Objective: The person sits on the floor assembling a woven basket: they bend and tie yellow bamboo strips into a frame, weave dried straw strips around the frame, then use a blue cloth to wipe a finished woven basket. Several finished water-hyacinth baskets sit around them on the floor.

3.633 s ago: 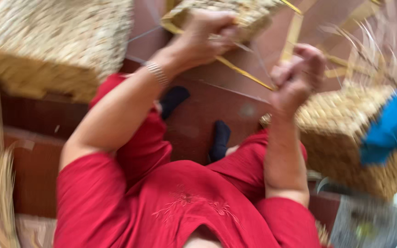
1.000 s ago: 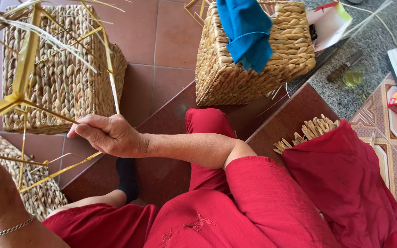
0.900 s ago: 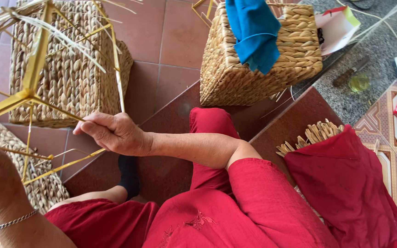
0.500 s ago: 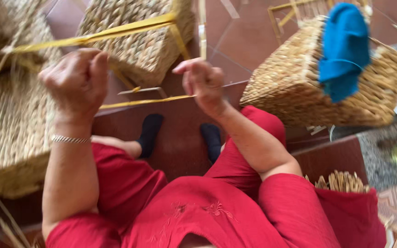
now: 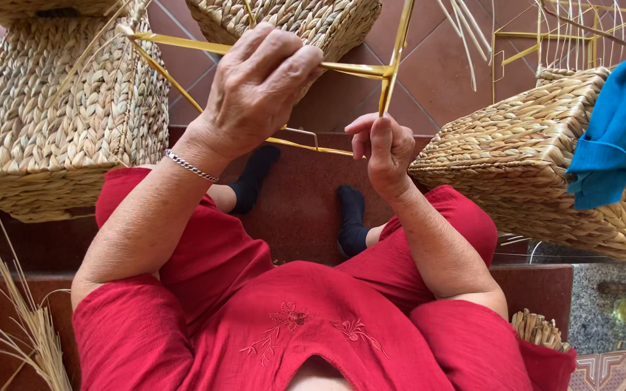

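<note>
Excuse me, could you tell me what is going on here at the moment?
A seated person in red holds a yellow wire frame up with both hands: the left hand grips its top bar, the right hand pinches an upright. Finished woven baskets stand on the tiled floor, one at left and one at right with a blue cloth on it.

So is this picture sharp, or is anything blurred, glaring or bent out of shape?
Head view: sharp, in soft even daylight with no harsh glare; the left hand and right hand on the yellow frame are crisp; the wide lens bows the woven baskets near the edges.
</note>
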